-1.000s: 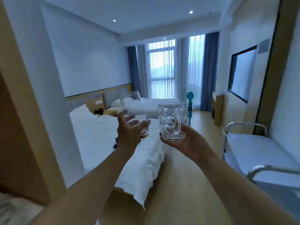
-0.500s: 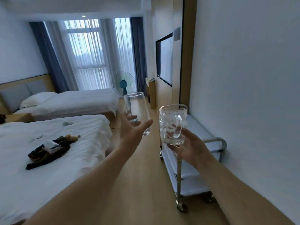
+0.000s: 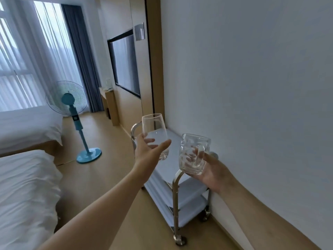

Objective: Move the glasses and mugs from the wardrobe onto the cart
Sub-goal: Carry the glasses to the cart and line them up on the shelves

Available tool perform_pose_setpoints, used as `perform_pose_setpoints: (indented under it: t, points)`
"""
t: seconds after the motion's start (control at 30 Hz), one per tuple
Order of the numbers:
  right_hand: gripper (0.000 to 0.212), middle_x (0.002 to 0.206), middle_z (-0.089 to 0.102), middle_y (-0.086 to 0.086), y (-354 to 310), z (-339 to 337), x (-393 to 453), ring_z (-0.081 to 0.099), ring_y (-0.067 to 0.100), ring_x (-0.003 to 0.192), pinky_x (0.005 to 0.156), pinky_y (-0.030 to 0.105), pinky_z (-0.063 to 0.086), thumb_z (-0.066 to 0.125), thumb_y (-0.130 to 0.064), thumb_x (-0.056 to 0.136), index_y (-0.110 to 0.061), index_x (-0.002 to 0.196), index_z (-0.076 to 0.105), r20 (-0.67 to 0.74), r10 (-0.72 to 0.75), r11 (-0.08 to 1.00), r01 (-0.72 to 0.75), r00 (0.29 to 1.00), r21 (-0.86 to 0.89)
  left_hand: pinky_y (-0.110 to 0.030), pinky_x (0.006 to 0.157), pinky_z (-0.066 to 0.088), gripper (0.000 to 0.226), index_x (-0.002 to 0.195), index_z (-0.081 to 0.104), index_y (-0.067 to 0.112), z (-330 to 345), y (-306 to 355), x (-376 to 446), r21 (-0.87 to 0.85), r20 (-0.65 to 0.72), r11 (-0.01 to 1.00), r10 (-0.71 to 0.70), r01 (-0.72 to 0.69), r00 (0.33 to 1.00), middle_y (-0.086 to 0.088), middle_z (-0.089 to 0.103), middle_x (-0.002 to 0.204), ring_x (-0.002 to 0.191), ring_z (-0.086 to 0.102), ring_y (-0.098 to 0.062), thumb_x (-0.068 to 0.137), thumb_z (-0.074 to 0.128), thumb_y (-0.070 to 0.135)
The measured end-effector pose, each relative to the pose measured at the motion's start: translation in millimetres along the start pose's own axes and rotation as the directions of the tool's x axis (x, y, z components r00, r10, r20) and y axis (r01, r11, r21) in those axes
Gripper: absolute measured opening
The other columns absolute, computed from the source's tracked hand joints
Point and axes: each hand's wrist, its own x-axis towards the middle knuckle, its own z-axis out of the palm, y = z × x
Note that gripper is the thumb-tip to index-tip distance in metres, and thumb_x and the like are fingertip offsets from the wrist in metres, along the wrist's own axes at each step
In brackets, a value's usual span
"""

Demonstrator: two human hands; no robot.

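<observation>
Clear glass in both hands. Left hand point(image 3: 150, 152) cups a smooth stemless glass point(image 3: 155, 135) from below and behind: thumb stretched out across the lower front, fingers wrapped round the far side, seen through the wall. Glass is upright, tilted slightly, rounded egg-like shape, narrower at the rim. Right hand point(image 3: 210, 168) holds a dimpled glass mug point(image 3: 194, 153), fingers curled through and round the handle, base resting against the palm. Mug is thick-walled with a bumpy pattern, roughly upright.

Both held in the air above the cart point(image 3: 166, 165), neither touching it. Glass sits over the top shelf's far half, mug over its near right corner, near the wall-side handle. The two vessels are close, not touching.

Cart: brushed metal tube frame, rounded handles at both ends, pale flat shelves, castors at the bottom, parked along the white wall point(image 3: 252, 87).

Around: wood-look floor point(image 3: 108, 159), teal pedestal fan point(image 3: 72, 112), white-sheeted beds point(image 3: 23, 186) at left, wall-mounted TV point(image 3: 126, 64), blue curtains point(image 3: 79, 56).
</observation>
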Motion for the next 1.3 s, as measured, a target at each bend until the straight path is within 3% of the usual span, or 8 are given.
perform_pose_setpoints:
  t: [0.13,0.23,0.37,0.5,0.63,0.93,1.13,1.3]
  points:
    - [0.114,0.134,0.058,0.027,16.6,8.2,40.0,0.059,0.045,0.123,0.097,0.059,0.052,0.102,-0.035,0.046,0.003,0.14,0.051,-0.094,-0.022,1.0,0.02,0.995,-0.024,-0.043,0.087,0.06,0.089,0.135,0.039,0.033,-20.2,-16.7,41.1,-0.001,0.05,0.999,-0.043,0.043,0.998,0.002,0.057,0.122,0.106,0.063,-0.014,0.065,0.084,0.065]
    - [0.09,0.137,0.057,0.026,31.6,10.8,68.5,0.06,0.046,0.123,0.096,0.063,0.051,0.104,-0.03,0.041,-0.006,0.119,0.066,-0.13,-0.027,0.999,0.03,0.991,0.019,-0.046,0.089,0.06,0.09,0.135,0.041,0.031,-37.8,-31.9,68.2,0.006,0.069,0.997,-0.079,0.078,0.995,0.001,0.057,0.121,0.107,0.064,-0.018,0.064,0.082,0.068]
    - [0.111,0.145,0.05,0.028,49.0,14.2,100.0,0.053,0.047,0.13,0.103,0.066,0.044,0.104,-0.028,0.041,-0.004,0.138,0.055,-0.165,0.007,0.999,0.001,0.986,0.047,-0.047,0.093,0.057,0.093,0.134,0.043,0.031,-58.0,-52.3,95.6,0.012,0.096,0.991,-0.136,0.136,0.986,-0.001,0.06,0.121,0.108,0.065,-0.02,0.059,0.081,0.07]
    - [0.088,0.134,0.06,0.028,65.8,22.2,144.9,0.06,0.045,0.122,0.096,0.058,0.054,0.104,-0.028,0.041,-0.007,0.118,0.067,-0.195,0.028,0.999,-0.023,0.98,0.026,-0.048,0.095,0.057,0.095,0.129,0.05,0.026,-79.9,-79.6,132.7,0.026,0.069,0.979,-0.206,0.205,0.976,-0.001,0.064,0.114,0.105,0.067,-0.019,0.054,0.083,0.073]
    - [0.086,0.127,0.058,0.023,75.8,22.3,193.0,0.054,0.044,0.124,0.108,0.06,0.044,0.103,-0.032,0.046,-0.008,0.12,0.065,-0.172,0.017,0.998,-0.026,0.985,-0.052,-0.049,0.089,0.06,0.092,0.125,0.052,0.026,-94.1,-101.1,174.7,0.036,0.059,0.97,-0.242,0.24,0.969,-0.002,0.065,0.113,0.103,0.068,-0.02,0.052,0.085,0.072]
    - [0.053,0.11,0.068,0.011,82.7,1.9,329.4,0.062,0.035,0.11,0.091,0.047,0.057,0.1,-0.033,0.054,-0.019,0.099,0.076,-0.111,0.004,0.999,-0.008,0.994,-0.039,-0.05,0.089,0.059,0.095,0.127,0.05,0.026,-112.0,-140.2,286.6,0.099,0.034,0.962,-0.26,0.255,0.965,-0.002,0.066,0.11,0.101,0.07,-0.022,0.051,0.087,0.07]
    - [0.064,0.134,0.055,0.024,88.2,-21.1,402.0,0.049,0.049,0.132,0.104,0.058,0.048,0.091,-0.032,0.072,-0.008,0.125,0.062,-0.156,0.042,0.999,-0.044,0.987,-0.012,-0.049,0.091,0.058,0.098,0.128,0.048,0.025,-108.6,-159.1,364.9,0.13,0.059,0.949,-0.296,0.287,0.953,-0.002,0.066,0.112,0.102,0.069,-0.022,0.049,0.087,0.07]
    - [0.026,0.127,0.063,0.021,100.8,-30.9,442.9,0.066,0.039,0.113,0.091,0.052,0.056,0.082,-0.025,0.081,-0.014,0.103,0.075,-0.248,0.085,0.993,-0.062,0.965,0.099,-0.05,0.084,0.061,0.1,0.13,0.048,0.023,-110.1,-183.1,402.9,0.14,0.086,0.936,-0.335,0.322,0.938,-0.003,0.063,0.115,0.104,0.069,-0.023,0.05,0.09,0.065]
